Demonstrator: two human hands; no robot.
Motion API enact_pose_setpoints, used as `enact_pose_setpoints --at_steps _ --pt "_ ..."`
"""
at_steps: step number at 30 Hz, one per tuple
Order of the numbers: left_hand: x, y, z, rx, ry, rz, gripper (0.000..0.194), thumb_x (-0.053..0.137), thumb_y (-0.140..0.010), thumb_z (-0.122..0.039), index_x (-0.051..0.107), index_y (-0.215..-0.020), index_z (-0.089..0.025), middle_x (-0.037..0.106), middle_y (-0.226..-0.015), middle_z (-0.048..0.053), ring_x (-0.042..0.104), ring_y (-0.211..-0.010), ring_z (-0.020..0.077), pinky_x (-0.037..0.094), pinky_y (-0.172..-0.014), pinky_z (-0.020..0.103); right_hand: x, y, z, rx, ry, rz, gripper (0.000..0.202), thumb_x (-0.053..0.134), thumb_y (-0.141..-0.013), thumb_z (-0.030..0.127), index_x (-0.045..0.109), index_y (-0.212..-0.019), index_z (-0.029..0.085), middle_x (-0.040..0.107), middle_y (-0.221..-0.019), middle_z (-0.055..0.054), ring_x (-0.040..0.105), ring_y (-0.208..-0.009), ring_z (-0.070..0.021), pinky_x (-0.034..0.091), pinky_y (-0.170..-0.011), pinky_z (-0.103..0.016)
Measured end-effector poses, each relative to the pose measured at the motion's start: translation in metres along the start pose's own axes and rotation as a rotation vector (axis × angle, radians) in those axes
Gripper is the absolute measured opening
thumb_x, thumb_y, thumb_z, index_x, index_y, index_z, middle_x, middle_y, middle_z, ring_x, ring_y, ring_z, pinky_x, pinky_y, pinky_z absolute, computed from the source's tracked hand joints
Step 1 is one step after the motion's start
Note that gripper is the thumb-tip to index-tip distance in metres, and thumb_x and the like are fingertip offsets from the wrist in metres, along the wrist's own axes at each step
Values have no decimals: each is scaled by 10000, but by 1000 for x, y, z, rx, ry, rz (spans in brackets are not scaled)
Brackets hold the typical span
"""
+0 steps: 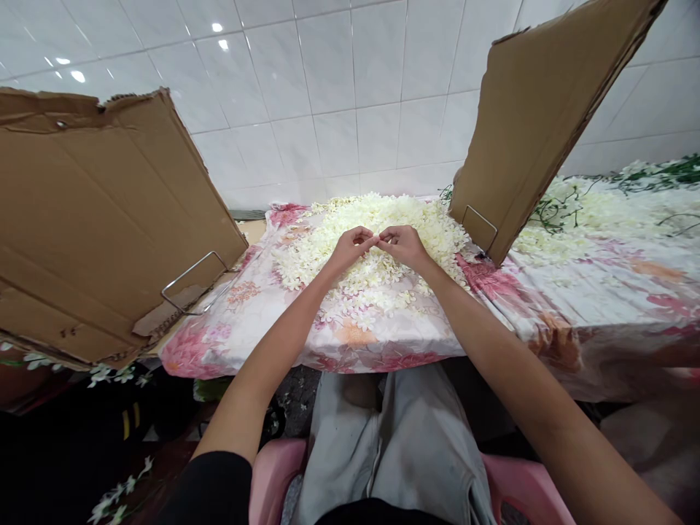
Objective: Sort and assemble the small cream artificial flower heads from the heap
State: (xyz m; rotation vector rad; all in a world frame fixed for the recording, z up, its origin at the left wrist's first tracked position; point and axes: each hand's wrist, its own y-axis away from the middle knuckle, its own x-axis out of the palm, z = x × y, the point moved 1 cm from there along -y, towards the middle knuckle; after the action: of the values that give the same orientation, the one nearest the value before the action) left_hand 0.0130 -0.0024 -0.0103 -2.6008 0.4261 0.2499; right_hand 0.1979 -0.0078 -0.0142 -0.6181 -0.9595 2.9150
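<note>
A broad heap of small cream-white flower heads [377, 211] lies on the floral tablecloth [235, 343] in front of me. Over the middle of the heap, my left hand [354, 246] and my right hand [402, 245] meet at the fingertips. The fingers of both are curled and pinched together. Whatever sits between the fingertips is too small to make out against the pale flowers. Loose flower heads are scattered toward the table's front edge, below the wrists.
Cardboard panels stand on both sides, one at the left [109, 226] and one at the right [525, 124], with metal wire holders [191, 281] at their feet. More white flowers with green stems [590, 211] lie beyond the right panel. A tiled wall [377, 131] rises behind.
</note>
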Motion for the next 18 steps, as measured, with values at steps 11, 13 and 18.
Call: enact_pose_setpoints --at_steps 11,13,18 --pt "-6 -6 0 57 -35 -36 513 900 -694 -579 708 -882 -143 692 -740 37 613 -646 128 528 -625 281 -2 1 3 66 18 56 317 763 -739 420 777 -890 141 735 -795 -68 525 -578 -137 401 -554 -275" --pt "-5 -6 1 59 -44 -32 510 891 -707 -577 704 -892 -140 669 -727 28 593 -637 124 519 -610 278 -5 1 5 57 22 1 358 745 -743 374 779 -1020 150 761 -909 -76 531 -567 -128 423 -559 -277" --pt "-2 -1 1 66 -106 36 518 816 -780 -637 693 -920 -153 656 -793 39 586 -718 140 503 -631 271 -10 1 8 17 -62 11 382 727 -764 379 777 -1072 159 777 -1063 -104 544 -545 -115 454 -549 -286"
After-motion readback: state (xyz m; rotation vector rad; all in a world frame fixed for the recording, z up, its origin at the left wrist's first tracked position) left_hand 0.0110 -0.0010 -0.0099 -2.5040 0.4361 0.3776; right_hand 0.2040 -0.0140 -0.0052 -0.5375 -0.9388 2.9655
